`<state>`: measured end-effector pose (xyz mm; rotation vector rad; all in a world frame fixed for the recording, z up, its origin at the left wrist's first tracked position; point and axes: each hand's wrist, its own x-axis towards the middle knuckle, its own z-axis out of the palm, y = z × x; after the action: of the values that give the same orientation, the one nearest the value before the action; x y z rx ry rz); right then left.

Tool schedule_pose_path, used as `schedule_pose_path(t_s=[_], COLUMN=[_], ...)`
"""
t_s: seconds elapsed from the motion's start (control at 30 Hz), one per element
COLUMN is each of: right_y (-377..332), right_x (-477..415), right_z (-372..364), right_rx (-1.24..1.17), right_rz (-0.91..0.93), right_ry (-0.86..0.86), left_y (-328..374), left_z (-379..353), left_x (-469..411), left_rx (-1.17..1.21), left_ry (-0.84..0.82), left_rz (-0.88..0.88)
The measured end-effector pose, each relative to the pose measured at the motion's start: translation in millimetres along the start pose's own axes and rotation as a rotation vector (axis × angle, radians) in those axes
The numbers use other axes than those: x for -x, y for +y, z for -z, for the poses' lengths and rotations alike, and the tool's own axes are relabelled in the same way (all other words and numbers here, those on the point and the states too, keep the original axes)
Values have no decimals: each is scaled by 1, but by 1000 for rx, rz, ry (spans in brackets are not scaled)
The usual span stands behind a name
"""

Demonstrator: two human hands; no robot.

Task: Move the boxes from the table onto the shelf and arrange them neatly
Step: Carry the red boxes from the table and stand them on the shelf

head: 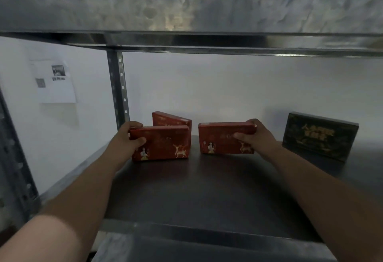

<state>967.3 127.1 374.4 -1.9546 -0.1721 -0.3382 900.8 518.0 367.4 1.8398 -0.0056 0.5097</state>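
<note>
Both arms reach into the metal shelf [207, 189]. The left hand [130, 138] clasps one red box [163, 142] by its left end, thumb across the front; the right hand [253, 135] pinches a second red box [222, 137] likewise. Both stand upright on the shelf board, a third red box [171, 119] just behind, a black box [320, 135] off right.

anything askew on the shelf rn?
Yes. The rear red box stands turned at an angle, unlike the left front box and right front box, which the left hand and right hand hold facing forward. No damage seen.
</note>
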Motion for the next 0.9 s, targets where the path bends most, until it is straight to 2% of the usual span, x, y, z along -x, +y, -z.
schedule_pose_path(t_s=[0.13, 0.3, 0.57, 0.63, 0.73, 0.77, 0.8, 0.83, 0.9], right_y=[12, 19, 22, 23, 17, 11, 5, -3, -20], right_x=[-12, -21, -23, -17, 6, 18, 31, 46, 79], right_z=[0, -8, -11, -7, 1, 3, 5, 6, 9], right_rx=[16, 83, 124, 169, 380, 473, 571, 670, 815], right_rz=[-10, 26, -67, -140, -235, -251, -267, -250, -201], right_ry=[-8, 60, 3, -23, -80, -115, -152, -202, -291], left_y=[-9, -16, -19, -14, 0, 6, 11, 16, 17], left_z=[3, 4, 3, 4, 6, 5, 4, 1, -8], left_x=[-5, -12, -9, -4, 15, 23, 34, 46, 70], left_rx=[-120, -245, -274, -236, -240, -254, -285, -346, -641], left_ry=[89, 113, 121, 236, 448, 428, 327, 162, -233], left_rz=[-81, -148, -155, -146, -255, -282, -282, -260, -198])
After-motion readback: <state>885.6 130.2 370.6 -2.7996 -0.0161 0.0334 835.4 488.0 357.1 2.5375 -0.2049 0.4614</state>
